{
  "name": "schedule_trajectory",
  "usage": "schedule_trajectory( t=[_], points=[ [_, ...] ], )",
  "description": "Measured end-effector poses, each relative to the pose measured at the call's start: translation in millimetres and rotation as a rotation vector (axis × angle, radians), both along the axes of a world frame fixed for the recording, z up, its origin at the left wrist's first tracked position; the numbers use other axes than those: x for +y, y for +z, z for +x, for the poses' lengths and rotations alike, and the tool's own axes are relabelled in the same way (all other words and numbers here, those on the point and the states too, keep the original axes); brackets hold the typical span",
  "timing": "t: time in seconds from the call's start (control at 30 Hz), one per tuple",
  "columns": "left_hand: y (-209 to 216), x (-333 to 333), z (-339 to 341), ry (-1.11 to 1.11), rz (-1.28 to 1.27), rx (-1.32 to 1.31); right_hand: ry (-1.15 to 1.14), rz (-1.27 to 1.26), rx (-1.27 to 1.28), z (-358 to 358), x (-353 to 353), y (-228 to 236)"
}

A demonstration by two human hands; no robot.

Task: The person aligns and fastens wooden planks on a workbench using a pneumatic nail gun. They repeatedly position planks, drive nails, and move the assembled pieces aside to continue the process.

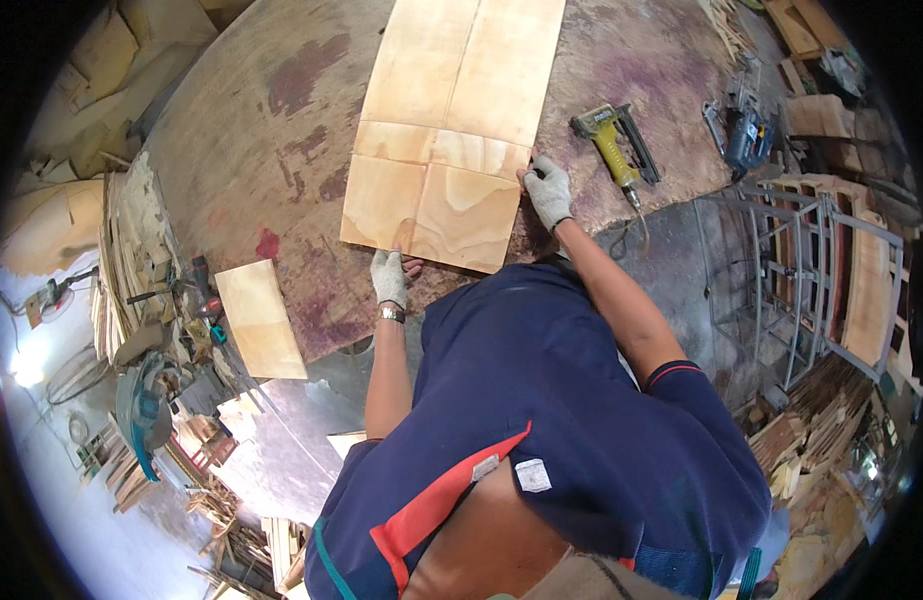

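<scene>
A long pale wooden panel [437, 195] lies on the stained workbench [222, 150], with dark lines running along and across it. My left hand [390, 276], in a light knit glove with bare fingertips, grips the panel's near edge. On the right edge, my right hand [549, 192], gloved alike, has its fingers curled against the wood. To the right of that hand lies a yellow-green pneumatic stapler [610, 148] with an air hose at its handle. A smaller wooden board [261, 318] sits at the bench's near left edge.
A blue jigsaw [747, 135] stands at the bench's right edge. Beyond it is a grey metal frame rack [807, 270] with boards. At left are a drill [204, 285], a circular saw [147, 405] and stacked offcuts [112, 270]. Scrap wood [817, 430] is piled at lower right.
</scene>
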State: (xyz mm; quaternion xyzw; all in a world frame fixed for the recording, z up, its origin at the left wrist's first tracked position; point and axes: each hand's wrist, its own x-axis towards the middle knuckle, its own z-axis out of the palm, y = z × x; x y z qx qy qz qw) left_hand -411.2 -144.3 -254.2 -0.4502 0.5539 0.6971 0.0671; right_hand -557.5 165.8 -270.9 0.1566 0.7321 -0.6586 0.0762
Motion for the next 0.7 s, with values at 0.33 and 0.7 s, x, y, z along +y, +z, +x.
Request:
schedule_trajectory(
  t=[0.33, 0.7],
  points=[
    [33.0, -38.2, -124.1, -0.331, -1.116, 0.171, -0.043, -0.089, -0.036, 1.5, -3.6, 5.2],
    [-41.8, -63.2, -254.0, -0.294, -0.856, 0.291, -0.005, -0.098, -0.028, 1.5, 0.8, 0.0]
  ],
)
